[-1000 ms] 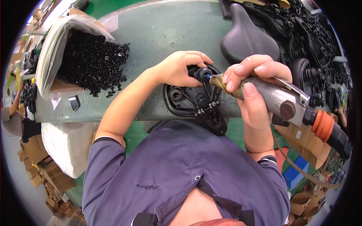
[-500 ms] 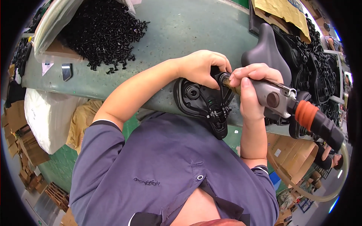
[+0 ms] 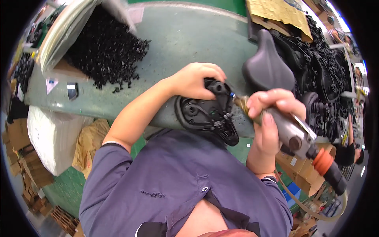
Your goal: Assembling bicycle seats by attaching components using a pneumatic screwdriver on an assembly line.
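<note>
A black bicycle saddle (image 3: 188, 121) lies underside up at the table's near edge, its rails and clamp hardware showing. My left hand (image 3: 196, 81) is closed on its far end, thumb on the near side and fingers curled over. My right hand (image 3: 272, 106) grips a grey air screwdriver (image 3: 291, 136) with an orange collar at its rear. The driver's blue-tipped bit (image 3: 233, 95) points left, close beside the saddle's far right side. Whether it touches the saddle is hard to make out.
Loose black screws (image 3: 108, 49) spill from a plastic-lined box at the back left, near a phone (image 3: 72, 91). Right of my hands stands a finished-looking grey saddle (image 3: 268, 65), backed by heaped black saddles (image 3: 325, 75). An air hose (image 3: 312, 211) hangs at the lower right.
My right hand has drawn the screwdriver back, right and nearer to me, off the saddle's far end, baring its bit. My left hand has shifted slightly left, still holding the saddle.
</note>
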Demonstrator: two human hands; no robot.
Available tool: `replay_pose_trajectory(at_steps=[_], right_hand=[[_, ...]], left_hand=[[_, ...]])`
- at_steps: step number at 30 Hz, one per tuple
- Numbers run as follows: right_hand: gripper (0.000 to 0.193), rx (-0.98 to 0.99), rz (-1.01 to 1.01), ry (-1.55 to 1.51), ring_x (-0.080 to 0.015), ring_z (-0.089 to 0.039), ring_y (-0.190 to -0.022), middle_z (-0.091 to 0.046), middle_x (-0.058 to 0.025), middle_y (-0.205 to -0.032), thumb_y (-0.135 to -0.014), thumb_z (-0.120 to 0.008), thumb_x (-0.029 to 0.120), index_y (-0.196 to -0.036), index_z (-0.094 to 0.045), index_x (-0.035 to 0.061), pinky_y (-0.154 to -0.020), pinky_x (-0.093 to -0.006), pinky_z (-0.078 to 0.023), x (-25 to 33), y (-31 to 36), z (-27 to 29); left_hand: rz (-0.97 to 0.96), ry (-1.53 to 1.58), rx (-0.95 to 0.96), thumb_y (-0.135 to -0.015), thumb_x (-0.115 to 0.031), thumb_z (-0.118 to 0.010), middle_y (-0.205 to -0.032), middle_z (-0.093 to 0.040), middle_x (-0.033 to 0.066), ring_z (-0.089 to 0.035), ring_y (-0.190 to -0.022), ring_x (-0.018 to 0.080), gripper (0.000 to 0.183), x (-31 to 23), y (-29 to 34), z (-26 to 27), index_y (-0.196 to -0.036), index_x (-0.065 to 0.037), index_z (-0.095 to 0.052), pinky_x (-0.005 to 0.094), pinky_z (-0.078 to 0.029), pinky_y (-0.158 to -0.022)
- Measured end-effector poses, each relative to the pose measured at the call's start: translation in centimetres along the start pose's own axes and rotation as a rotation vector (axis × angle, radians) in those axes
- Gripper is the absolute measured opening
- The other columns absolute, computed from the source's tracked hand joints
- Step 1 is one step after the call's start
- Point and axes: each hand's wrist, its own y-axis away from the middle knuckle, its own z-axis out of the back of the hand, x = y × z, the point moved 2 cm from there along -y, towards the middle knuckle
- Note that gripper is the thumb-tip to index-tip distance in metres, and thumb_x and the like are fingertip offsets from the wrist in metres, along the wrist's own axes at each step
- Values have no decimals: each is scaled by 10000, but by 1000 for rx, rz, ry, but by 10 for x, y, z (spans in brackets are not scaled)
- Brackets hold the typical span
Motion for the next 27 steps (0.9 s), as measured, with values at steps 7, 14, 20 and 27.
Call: replay_pose_trajectory(at_steps=[7, 14, 20, 27], right_hand=[[385, -71, -111, -13, -193, -686, -793, -651, -218, -1129, -863, -598, -158, -1197, -532, 22, -727, -340, -599, 7, 49, 35], [382, -164, -74, -20, -170, -691, -747, -684, -215, -1092, -827, -605, -172, -1165, -561, 0, -685, -321, -597, 6, 72, 45], [343, -216, -99, -52, -170, -692, -746, -680, -215, -1087, -845, -613, -147, -1157, -566, -14, -691, -319, -602, -3, 82, 52], [364, -219, -133, -21, -193, -681, -763, -636, -231, -1125, -857, -576, -153, -1186, -509, -14, -728, -346, -611, 11, 101, 57]], left_hand=[[268, -51, -373, -748, 41, -848, -1165, -752, 40, -687, -1095, 154, 372, 6, -16, 150, -1103, -19, -756, 306, -569, -939], [23, -1157, -929, -774, -85, -695, -1259, -662, 259, -597, -1249, 424, 485, 35, -102, 176, -1238, 47, -652, 469, -457, -1111], [-280, -1213, 81, -864, -6, -595, -1647, -441, 109, -360, -1556, 295, 739, 48, -165, 20, -1580, -121, -452, 446, -282, -1289], [-483, -1092, 247, -775, -144, -749, -1518, -539, 111, -454, -1469, 277, 752, 52, -226, -25, -1479, -55, -498, 429, -375, -1201]])
